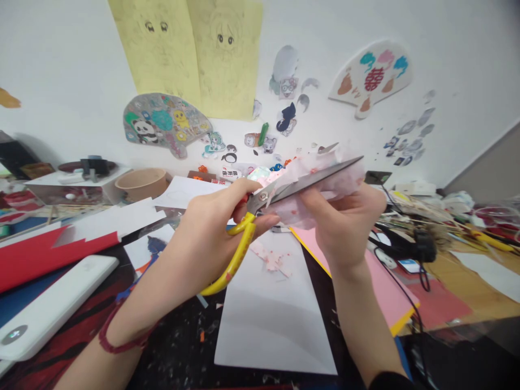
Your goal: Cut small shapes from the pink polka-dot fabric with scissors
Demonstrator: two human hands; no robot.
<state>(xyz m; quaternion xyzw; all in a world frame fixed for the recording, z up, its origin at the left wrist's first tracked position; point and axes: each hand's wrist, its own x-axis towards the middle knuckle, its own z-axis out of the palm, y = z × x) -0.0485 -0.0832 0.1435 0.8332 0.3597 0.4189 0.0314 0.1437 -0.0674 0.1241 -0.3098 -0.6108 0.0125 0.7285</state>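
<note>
My left hand (211, 222) is wrapped round a pair of scissors (233, 265) with yellow handles. Their blades point up and to the right, partly open, and lie across a crumpled, thin pale-pink sheet (345, 179) with small red marks. The sheet is gripped in my right hand (345, 222), whose thumb lies close under the lower blade. Whether the sheet is paper or film, I cannot tell. Below both hands, pink scraps (274, 261) lie on a white sheet of paper (280, 330) on the dark table.
Pink and yellow sheets (385, 281) lie to the right, beside a cable and a black device (422, 246). On the left are a white power bank-like slab (57, 309), red paper (60, 257) and a round tan container (142, 184). A wall with stickers and fans (166, 122) stands behind.
</note>
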